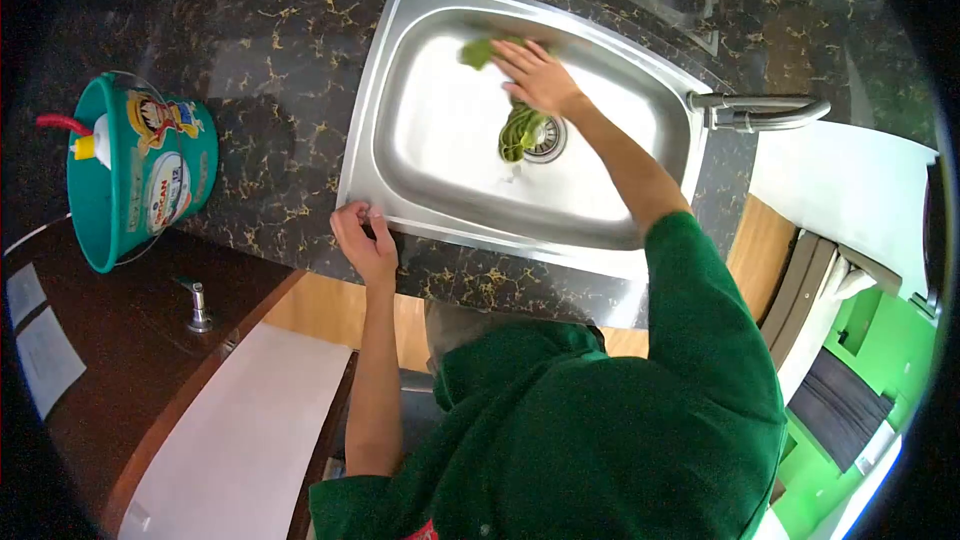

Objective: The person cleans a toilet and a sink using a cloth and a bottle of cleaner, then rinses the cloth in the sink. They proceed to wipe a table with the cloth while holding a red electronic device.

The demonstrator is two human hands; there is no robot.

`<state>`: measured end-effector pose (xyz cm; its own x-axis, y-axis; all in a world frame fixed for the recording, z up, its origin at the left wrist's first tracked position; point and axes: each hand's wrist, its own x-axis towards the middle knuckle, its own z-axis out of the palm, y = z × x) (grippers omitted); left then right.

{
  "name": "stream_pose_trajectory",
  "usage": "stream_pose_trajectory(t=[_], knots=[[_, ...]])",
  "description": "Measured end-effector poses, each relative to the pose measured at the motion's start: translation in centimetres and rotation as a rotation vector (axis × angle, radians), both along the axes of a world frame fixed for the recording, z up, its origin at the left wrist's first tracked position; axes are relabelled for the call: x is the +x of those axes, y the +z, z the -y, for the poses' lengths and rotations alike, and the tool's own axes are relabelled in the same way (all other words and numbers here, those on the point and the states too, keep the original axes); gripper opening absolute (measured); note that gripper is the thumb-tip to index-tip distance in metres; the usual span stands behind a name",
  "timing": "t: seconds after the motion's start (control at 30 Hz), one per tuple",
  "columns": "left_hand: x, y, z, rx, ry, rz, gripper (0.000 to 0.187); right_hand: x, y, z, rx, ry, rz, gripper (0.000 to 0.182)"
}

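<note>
My right hand (537, 78) reaches into the stainless steel sink (362, 155), its fingers stretched over a green cloth (520, 130) that it holds against the basin floor. One end of the cloth bunches beside the drain (547, 140); another part shows blurred past the fingertips. The palm hides the middle of the cloth. At the sink's near left corner, my left hand (365, 240) rests by the rim with its fingers loosely bent and thumb apart. Nothing shows in it.
A teal bucket (125, 175) with a red-and-yellow-topped bottle inside stands on the dark marbled counter (270, 70) at left. The metal faucet (770, 112) is at the sink's right end. A small metal fitting (199, 308) sits on the brown surface at lower left.
</note>
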<state>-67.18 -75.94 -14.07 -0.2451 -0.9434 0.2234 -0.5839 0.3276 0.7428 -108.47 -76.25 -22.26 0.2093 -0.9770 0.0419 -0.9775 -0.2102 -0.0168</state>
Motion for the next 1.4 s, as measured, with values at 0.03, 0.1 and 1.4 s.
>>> stream_pose_trajectory(t=[0.03,0.1,1.4], knots=[[0.0,-0.1,0.2,0.0,-0.002,0.018,0.02,-1.3,1.5,-2.4,0.035,-0.051,0.028,0.056],[0.1,-0.4,0.3,-0.003,-0.001,-0.012,0.021,-2.8,3.7,-8.7,0.116,-0.194,0.05,0.055],[-0.1,-0.3,0.0,0.007,-0.008,-0.029,0.018,-2.6,7.4,-23.5,0.552,-0.112,-0.086,0.06]])
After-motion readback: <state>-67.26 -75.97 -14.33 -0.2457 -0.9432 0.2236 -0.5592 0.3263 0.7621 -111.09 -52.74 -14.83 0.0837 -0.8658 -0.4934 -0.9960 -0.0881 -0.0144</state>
